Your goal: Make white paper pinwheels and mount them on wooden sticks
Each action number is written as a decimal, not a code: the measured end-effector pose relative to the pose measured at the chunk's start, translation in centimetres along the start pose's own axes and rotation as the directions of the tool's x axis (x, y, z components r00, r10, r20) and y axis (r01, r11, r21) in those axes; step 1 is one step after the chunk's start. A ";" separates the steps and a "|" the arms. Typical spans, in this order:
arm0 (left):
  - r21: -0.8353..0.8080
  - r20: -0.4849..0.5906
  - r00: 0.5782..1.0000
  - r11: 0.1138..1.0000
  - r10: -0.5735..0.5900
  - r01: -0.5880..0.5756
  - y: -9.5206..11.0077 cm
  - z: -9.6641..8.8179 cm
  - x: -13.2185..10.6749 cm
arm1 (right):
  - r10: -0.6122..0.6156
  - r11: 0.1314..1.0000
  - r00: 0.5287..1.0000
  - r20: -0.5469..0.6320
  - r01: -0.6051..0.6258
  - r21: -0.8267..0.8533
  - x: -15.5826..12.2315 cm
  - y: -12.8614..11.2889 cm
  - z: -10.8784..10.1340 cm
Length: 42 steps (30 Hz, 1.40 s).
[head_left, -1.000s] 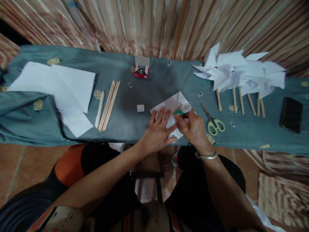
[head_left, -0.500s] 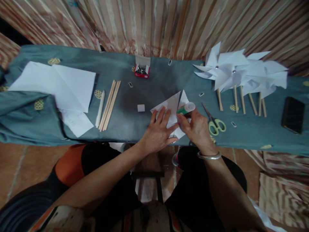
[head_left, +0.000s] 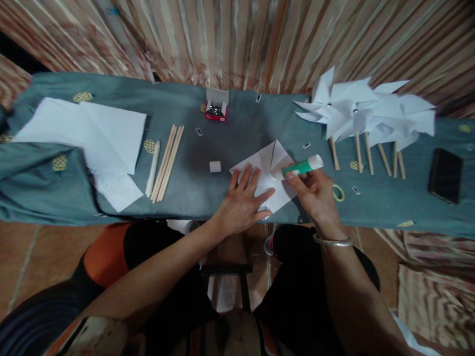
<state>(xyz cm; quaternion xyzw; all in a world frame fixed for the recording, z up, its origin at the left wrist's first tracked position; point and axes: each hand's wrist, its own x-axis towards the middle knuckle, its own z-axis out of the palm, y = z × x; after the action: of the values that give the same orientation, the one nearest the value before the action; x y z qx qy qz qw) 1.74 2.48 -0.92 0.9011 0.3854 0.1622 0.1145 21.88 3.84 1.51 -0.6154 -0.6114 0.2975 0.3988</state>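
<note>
Several pinwheels (head_left: 382,106) lay assembled by surface (head_left: 393,202) far edge; left hand (head_left: 239,203), fingers apart, pressed uncurled paper (head_left: 282,197); right hand (head_left: 318,193) clamped glue stick (head_left: 302,166); sticks (head_left: 168,163) lay bare.

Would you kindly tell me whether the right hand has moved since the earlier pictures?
Yes, the right hand, holding the glue stick, has moved rightward, farther from the small white cylinder, and now hides most of the scissors.

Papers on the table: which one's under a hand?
The creased sheet under the spread left hand; the other papers lie left of the wooden sticks, with no hand on them.
</note>
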 end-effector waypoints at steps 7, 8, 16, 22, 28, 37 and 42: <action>-0.014 0.012 1.000 1.000 -0.009 0.009 0.0 -0.2 0.0 | 0.217 0.880 0.975 -0.056 -0.170 0.444 0.7 0.0 -0.9; -0.023 0.010 1.000 1.000 -0.001 0.001 -0.1 -0.3 0.0 | 0.242 0.854 0.969 -0.051 -0.188 0.484 0.8 0.0 -1.0; 0.009 -0.151 0.984 0.995 -0.096 0.099 -4.0 -3.9 -0.1 | 0.258 0.766 0.965 0.056 -0.239 0.596 1.2 -0.1 -0.7; 0.007 -0.128 0.940 0.948 -0.316 0.320 -8.2 -6.0 -1.5 | 0.293 0.625 0.944 0.154 -0.311 0.716 1.5 -0.8 0.1; -0.358 -0.118 0.893 0.858 -0.433 0.369 -7.3 -5.3 -1.2 | 0.346 0.458 0.906 0.246 -0.392 0.798 1.4 -2.3 1.1; -0.622 -0.066 0.875 0.706 -0.479 0.339 -4.4 -4.1 0.5 | 0.321 0.432 0.895 0.311 -0.431 0.792 1.2 -3.7 2.7; -0.604 -0.127 0.896 0.749 -0.426 0.270 -4.4 -4.0 0.5 | 0.314 0.469 0.901 0.300 -0.421 0.776 1.1 -3.5 2.9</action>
<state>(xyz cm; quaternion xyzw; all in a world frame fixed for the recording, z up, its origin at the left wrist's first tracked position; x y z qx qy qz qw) -2.35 6.19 1.46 0.7069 0.4924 0.3610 0.3571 17.72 5.03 3.19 -0.4539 -0.2743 0.6617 0.5300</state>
